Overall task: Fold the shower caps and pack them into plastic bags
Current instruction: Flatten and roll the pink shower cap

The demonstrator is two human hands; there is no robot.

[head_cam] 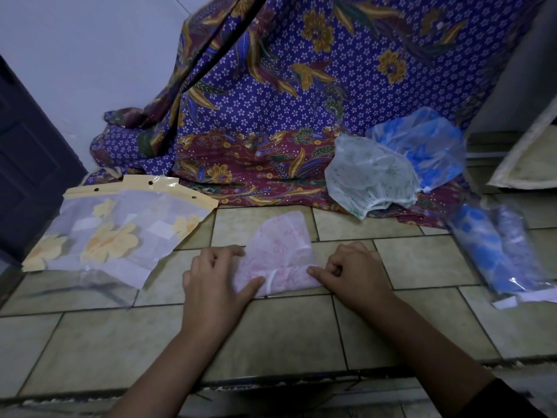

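A pink patterned shower cap (280, 254) lies partly folded on the tiled floor, its white elastic edge showing near the front. My left hand (215, 282) grips its left edge, thumb on top and fingers curled. My right hand (354, 271) pinches its right edge with curled fingers. To the left lie plastic bags (111, 233) with yellow flowers and a yellow header strip. A green-patterned shower cap (369, 179) and a blue-flowered one (422, 146) sit unfolded at the back right.
Packed blue caps in clear bags (497, 251) lie at the right. A purple batik cloth (271, 101) drapes across the back. A dark door (27, 164) stands at left, a pale cushion (530, 158) at far right. The tile step's edge (271, 378) runs close below my wrists.
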